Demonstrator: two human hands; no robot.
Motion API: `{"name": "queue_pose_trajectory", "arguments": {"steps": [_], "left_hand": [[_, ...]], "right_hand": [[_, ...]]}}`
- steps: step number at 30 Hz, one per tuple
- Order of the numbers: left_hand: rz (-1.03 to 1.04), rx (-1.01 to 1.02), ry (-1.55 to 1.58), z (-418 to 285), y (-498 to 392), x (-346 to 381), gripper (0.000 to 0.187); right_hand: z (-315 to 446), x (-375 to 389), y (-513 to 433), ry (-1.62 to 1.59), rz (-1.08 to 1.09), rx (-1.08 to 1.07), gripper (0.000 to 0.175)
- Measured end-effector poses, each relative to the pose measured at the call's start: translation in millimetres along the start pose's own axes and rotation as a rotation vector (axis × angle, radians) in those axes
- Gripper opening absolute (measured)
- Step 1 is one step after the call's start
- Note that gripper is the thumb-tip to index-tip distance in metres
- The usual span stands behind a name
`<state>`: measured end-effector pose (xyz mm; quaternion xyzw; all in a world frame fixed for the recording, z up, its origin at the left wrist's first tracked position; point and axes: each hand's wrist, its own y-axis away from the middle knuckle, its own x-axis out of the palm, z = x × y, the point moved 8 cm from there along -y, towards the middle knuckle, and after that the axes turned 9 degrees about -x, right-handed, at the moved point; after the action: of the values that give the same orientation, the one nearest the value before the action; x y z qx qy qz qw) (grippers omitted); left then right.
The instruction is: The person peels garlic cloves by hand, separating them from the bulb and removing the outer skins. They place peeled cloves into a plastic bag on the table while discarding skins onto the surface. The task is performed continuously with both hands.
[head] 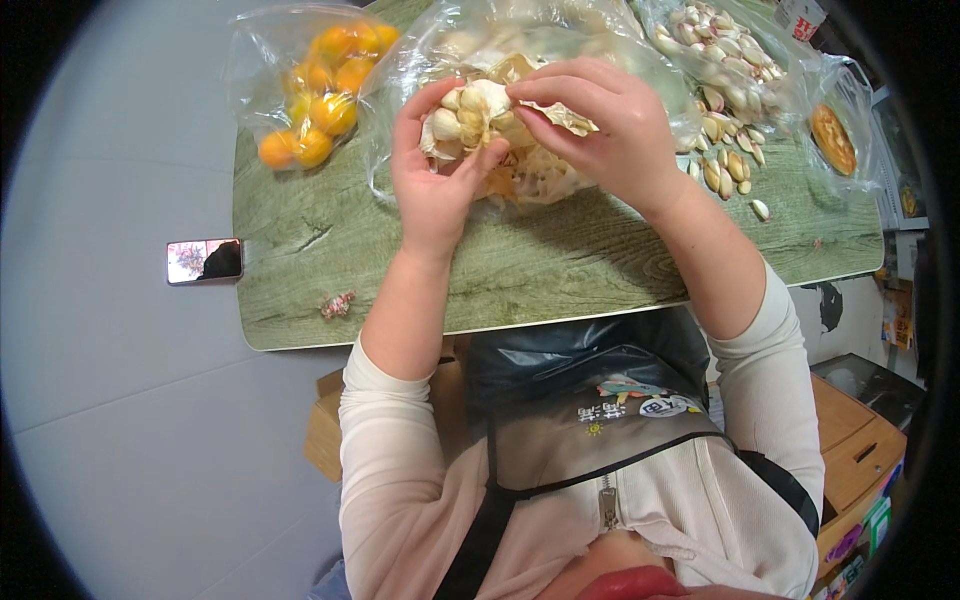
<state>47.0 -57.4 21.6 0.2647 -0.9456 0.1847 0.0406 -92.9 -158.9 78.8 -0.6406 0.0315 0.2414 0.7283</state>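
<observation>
My left hand (439, 176) holds a garlic bulb (471, 114) from the left, its fingers behind it and the thumb at its lower side. The bulb's papery skin is partly open and several cloves show. With thumb and fingertips, my right hand (600, 124) pinches the bulb's right edge. Below and behind both hands lies a clear plastic bag (386, 150) with loose garlic skins (536, 176) in and around it. Separated garlic cloves (724, 172) rest on the green wood-grain table (555, 262) to the right of my right forearm.
A clear bag of orange fruit (334, 112) lies at the left. Back right are a bag of garlic cloves (731, 56) and a bagged browned bread piece (832, 139). A phone (204, 260) is beside the table's left edge; a small red-white scrap (337, 304) lies near the front.
</observation>
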Motion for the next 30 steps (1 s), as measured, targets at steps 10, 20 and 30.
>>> {"name": "queue_pose_trajectory", "arguments": {"steps": [10,20,30], "left_hand": [[-0.017,0.076,-0.216,-7,5,3,0.063],[0.016,0.056,-0.208,-5,8,7,0.074],[-0.042,0.025,-0.137,-8,5,6,0.085]], "right_hand": [[4,-1,2,0.124,-0.009,-0.029,0.015],[-5,1,5,-0.083,0.073,0.166,0.012],[3,2,2,-0.057,0.05,-0.073,0.014]]}}
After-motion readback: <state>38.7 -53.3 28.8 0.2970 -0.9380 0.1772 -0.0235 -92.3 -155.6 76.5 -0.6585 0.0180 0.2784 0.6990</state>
